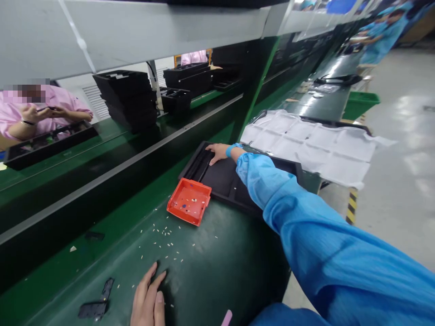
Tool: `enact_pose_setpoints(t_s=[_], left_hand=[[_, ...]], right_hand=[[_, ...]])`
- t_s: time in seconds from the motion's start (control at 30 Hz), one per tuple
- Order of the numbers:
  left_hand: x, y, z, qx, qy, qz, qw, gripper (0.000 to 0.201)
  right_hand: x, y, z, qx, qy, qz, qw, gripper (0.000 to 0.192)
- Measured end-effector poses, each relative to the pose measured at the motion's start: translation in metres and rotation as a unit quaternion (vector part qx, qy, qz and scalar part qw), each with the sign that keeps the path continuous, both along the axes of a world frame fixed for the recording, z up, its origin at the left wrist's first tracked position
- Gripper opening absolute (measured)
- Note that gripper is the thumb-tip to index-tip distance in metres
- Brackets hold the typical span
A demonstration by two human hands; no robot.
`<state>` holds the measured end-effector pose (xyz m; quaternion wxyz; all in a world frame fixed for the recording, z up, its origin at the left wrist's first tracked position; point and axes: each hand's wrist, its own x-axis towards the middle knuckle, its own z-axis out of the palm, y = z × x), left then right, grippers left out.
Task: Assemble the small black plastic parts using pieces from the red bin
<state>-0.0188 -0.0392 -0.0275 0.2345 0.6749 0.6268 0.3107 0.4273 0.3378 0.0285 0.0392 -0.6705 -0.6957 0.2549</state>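
My right hand (219,153), in a blue sleeve with a blue wristband, reaches into a black tray (222,198). Its thumb and fingers are apart, with the tips at the narrow slots of the tray's left end; no held thing shows. Low in the view, my left hand (147,299) rests over the green tabletop (217,271) with fingers stretched out and nothing in it. Small pale pieces (166,232) lie scattered beyond its fingertips. An orange-red bin (188,203) holding small bits stands against the tray. Black plastic parts (93,309) lie left of my left hand.
A white compartmented sheet (312,140) covers the bench beyond the tray. Stacked black trays (125,99) stand across the divider, near a person in pink (68,106) handling a small dark object. A green bin (360,105) and people in blue are farther right. A pink-tipped thing (227,318) shows below.
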Motion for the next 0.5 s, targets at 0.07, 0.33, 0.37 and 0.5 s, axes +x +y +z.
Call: enact_pose_setpoints(t_s=[0.07,0.33,0.37,0.5], left_hand=[[-0.002,0.001,-0.002,0.005,0.002,-0.005,1.0,0.038],[-0.002,0.0,0.006,-0.005,0.04,-0.036,0.999,0.036],[-0.001,-0.001,0.008,-0.007,0.043,-0.045,0.998,0.036],[0.0,-0.002,0.014,-0.015,0.043,-0.048,0.998,0.036]], right_hand=[[-0.001,0.001,-0.003,0.021,-0.011,-0.001,1.0,0.118],[-0.011,-0.022,-0.013,0.059,-0.053,0.031,0.996,0.088],[-0.013,-0.025,-0.014,0.066,-0.06,0.037,0.995,0.087],[-0.025,-0.036,-0.018,0.111,-0.103,0.054,0.987,0.091]])
